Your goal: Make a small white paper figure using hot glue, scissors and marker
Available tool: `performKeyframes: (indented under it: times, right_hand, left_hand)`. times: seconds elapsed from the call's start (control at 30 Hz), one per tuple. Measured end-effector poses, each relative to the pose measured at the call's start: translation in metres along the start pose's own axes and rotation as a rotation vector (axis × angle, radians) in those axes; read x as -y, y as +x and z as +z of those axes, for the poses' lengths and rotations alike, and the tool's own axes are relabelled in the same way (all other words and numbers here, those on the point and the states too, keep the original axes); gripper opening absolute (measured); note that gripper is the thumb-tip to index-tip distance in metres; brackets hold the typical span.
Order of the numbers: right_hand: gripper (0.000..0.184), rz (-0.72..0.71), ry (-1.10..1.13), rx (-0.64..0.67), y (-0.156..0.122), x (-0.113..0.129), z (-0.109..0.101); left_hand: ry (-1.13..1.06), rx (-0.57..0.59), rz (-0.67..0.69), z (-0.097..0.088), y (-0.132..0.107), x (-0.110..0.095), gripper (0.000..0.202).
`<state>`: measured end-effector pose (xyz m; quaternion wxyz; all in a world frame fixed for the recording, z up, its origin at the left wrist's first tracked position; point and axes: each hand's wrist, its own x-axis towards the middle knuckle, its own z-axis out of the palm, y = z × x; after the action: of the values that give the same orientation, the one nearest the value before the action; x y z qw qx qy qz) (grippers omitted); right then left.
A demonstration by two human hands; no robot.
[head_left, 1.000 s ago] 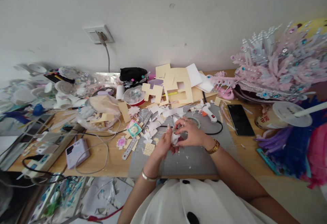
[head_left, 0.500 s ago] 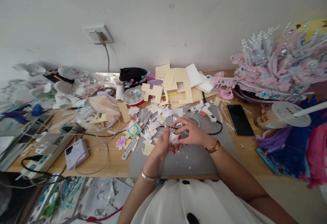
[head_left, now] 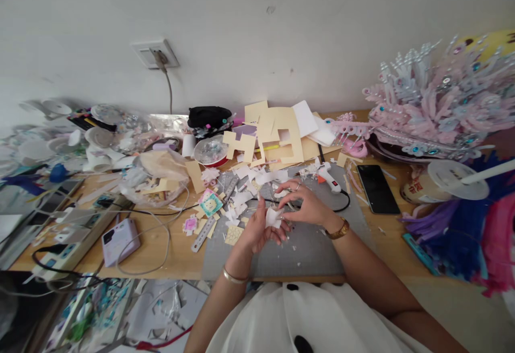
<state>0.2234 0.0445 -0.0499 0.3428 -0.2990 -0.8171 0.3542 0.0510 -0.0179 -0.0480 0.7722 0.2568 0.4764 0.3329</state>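
Note:
Both hands meet over the grey cutting mat [head_left: 314, 245] at the table's middle. My left hand [head_left: 259, 229] is closed around a small white paper piece [head_left: 273, 217], holding it from below and the left. My right hand [head_left: 301, 205] pinches at the same piece from the right, and a thin tool may be in its fingers, too small to tell. White and cream paper scraps [head_left: 251, 178] lie just beyond the hands. A metal ruler [head_left: 204, 233] and a small square sticker [head_left: 211, 203] lie to the left of my left hand.
A white glue gun [head_left: 330, 177] with a black cord and a black phone [head_left: 377, 188] lie to the right. A pink and silver ornate headdress [head_left: 434, 109] fills the right. Cream card cut-outs [head_left: 277, 133] sit behind. Cables, a power strip [head_left: 60, 248] and a lilac device [head_left: 119, 239] crowd the left.
The hands stay together over the mat. The right hand shifted slightly right and up, and the white piece turned a little in the left hand's fingers.

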Motion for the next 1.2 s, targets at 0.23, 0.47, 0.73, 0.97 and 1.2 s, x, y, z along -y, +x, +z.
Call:
performKeyframes:
  times: [0.23,0.47,0.73,0.97,1.2]
  right_hand:
    - [0.012,-0.005,-0.028,0.104,0.0,0.002,0.003]
    - [0.008,0.102,0.016,0.083,0.0,-0.007,0.01]
    - [0.033,0.401,0.416,-0.19,0.0,-0.014,0.023]
    - [0.028,0.406,0.323,-0.457,0.001,-0.016,0.022]
    - [0.019,0.426,0.356,-0.414,0.002,-0.01,0.021]
  left_hand:
    - [-0.008,0.008,0.019,-0.001,0.0,0.005,0.081]
    - [-0.034,0.02,0.024,-0.006,0.002,0.003,0.088]
    - [-0.08,-0.235,0.305,-0.01,0.01,-0.01,0.045]
    - [-0.033,-0.388,0.41,-0.001,0.023,-0.016,0.056]
    - [0.041,-0.417,0.465,0.005,0.033,-0.015,0.052]
